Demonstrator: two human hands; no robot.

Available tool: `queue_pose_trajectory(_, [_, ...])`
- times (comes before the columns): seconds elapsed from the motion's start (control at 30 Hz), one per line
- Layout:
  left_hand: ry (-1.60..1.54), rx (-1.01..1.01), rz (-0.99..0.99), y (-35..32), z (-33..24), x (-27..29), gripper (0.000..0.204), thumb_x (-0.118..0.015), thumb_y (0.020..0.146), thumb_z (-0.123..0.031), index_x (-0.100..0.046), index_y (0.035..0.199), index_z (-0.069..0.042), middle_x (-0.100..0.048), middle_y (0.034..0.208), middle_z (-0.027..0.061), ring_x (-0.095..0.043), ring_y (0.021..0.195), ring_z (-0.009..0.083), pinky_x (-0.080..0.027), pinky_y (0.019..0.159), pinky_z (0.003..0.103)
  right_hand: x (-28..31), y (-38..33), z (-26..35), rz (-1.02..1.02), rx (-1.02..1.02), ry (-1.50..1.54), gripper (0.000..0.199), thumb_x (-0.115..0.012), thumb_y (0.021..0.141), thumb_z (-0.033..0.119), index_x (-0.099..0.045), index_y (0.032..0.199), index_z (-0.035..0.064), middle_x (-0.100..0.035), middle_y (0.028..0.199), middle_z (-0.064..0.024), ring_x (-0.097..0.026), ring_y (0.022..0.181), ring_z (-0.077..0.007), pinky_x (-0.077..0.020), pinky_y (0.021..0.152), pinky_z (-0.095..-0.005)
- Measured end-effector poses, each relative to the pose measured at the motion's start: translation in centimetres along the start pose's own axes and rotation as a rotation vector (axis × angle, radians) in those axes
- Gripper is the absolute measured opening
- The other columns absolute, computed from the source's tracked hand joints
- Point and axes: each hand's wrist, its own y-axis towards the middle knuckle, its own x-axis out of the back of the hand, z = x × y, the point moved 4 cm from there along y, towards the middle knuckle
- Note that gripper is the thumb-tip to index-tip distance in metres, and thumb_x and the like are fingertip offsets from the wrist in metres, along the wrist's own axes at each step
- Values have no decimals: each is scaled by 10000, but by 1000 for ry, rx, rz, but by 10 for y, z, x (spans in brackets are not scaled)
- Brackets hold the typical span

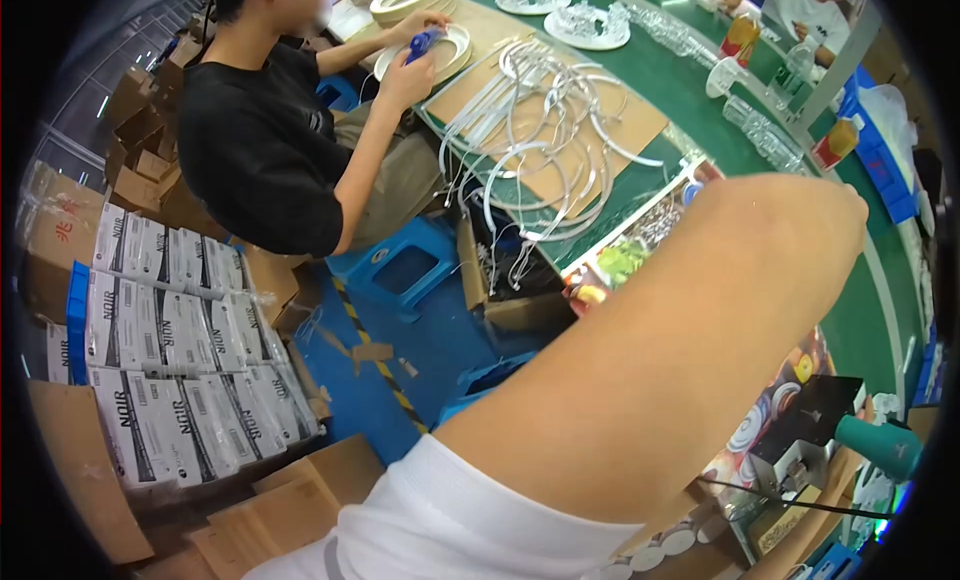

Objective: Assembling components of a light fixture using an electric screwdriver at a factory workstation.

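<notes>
My bare left arm (650,370), in a white sleeve (490,500), crosses from the lower edge to the right, bent at the elbow. Its hand does not show, and my right hand cannot be made out either. Beneath the arm lies a mat printed with food pictures (640,250), partly covered by it. Just beyond is a tangle of white curved strips with wires (545,130) on a brown board (645,130). At the lower right, a teal tool with a rounded body (880,445) lies by a dark box (815,410) and a small open box of parts (795,470).
A seated co-worker (265,160) holds a blue tool (422,45) over a white ring (455,50). Clear plastic pieces (590,25) and bottles (740,38) stand on the green table (690,85). Blue stools (400,265) and stacked white packages (180,330) are at left.
</notes>
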Motion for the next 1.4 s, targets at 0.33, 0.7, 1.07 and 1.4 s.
queue_pose_trajectory(0.33, [172, 60, 202, 0, 44, -24, 280, -664, 712, -212, -708, 962, -94, -697, 983, 123, -682, 917, 281, -554, 739, 408, 10, 25, 161, 391, -393, -160, 499, -432, 970, 292, -406, 1377, 5, -457, 1362, -190, -439, 1245, -328, -305, 1058, -391])
queue_pose_trajectory(0.7, [95, 587, 190, -127, 168, -43, 251, -584, 738, -179, -687, 924, -46, -674, 982, 204, -649, 951, 351, -531, 827, 439, -29, -2, 128, 317, -226, 176, 546, -418, 977, 355, -403, 1388, -4, -403, 1412, -220, -353, 1328, -352, -239, 1111, -386])
queue_pose_trajectory(1.07, [13, 858, -286, -195, 172, -109, 219, -582, 749, -186, -604, 855, 4, -649, 916, 218, -634, 886, 375, -517, 782, 462, -23, 2, 139, 296, -140, 10, 515, -426, 986, 330, -422, 1367, -16, -457, 1366, -206, -427, 1273, -323, -294, 1076, -365])
queue_pose_trajectory(1.4, [123, 877, -711, -238, 156, -145, 241, -579, 734, -179, -596, 890, 4, -609, 895, 198, -594, 895, 356, -457, 823, 429, -57, 1, 136, 1152, -331, 369, 382, -544, 943, 299, -542, 1203, 19, -599, 1081, -159, -581, 1025, -229, -480, 860, -351])
